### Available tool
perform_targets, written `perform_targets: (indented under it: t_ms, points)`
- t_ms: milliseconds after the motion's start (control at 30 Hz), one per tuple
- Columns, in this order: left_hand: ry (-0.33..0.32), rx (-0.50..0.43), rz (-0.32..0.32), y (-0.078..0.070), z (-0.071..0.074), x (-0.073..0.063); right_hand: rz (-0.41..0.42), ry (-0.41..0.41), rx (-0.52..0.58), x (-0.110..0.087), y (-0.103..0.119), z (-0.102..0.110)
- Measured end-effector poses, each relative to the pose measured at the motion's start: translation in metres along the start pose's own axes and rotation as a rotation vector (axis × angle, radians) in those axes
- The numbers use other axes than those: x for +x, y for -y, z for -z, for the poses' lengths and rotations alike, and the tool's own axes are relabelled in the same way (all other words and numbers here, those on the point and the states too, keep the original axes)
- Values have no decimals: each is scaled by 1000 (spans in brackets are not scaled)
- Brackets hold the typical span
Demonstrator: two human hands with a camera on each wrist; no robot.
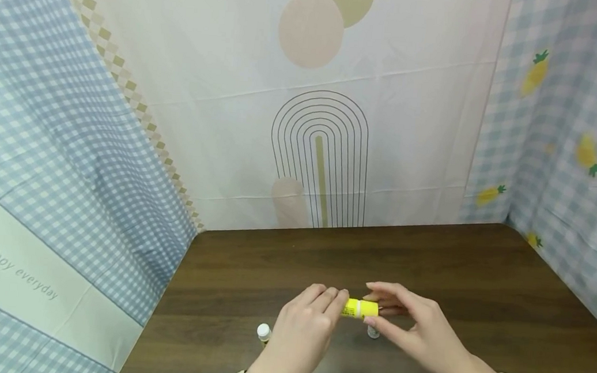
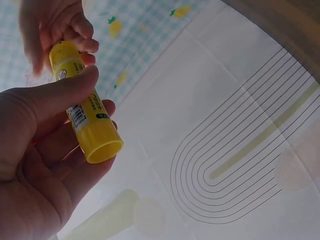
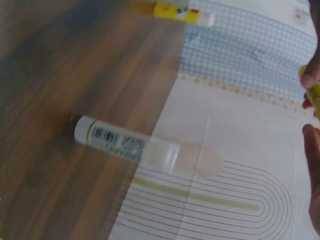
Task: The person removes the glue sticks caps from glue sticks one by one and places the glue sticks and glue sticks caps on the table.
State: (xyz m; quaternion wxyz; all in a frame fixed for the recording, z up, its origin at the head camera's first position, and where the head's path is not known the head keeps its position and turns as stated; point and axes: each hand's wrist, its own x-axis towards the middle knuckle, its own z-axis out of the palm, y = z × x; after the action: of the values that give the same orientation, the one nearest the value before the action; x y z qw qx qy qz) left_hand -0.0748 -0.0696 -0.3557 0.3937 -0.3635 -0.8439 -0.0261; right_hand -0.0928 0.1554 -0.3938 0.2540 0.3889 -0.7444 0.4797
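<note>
My left hand (image 1: 307, 320) grips a yellow glue stick (image 1: 360, 308) above the table, holding it nearly level. In the left wrist view, the left thumb lies across the label of the glue stick (image 2: 92, 107), and a hollow yellow end faces the camera. My right hand (image 1: 418, 328) is at the other end, its fingers loosely bent around it; the left wrist view shows a gap beside the right thumb. Under the hands stands a clear glue stick (image 3: 122, 142) with a barcode. A white-capped yellow glue stick (image 3: 177, 14) stands by the left wrist.
The dark wooden table (image 1: 251, 264) runs back to a pale patterned cloth (image 1: 218, 146). Blue checked curtains hang at the left (image 1: 100, 126) and right (image 1: 569, 188) sides.
</note>
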Motion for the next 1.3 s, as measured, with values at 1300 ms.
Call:
perform_targets:
  t_ms: [1300]
  points:
    - [16, 19, 17, -1, -5, -2, -515, 189, 339, -1, 5, 0]
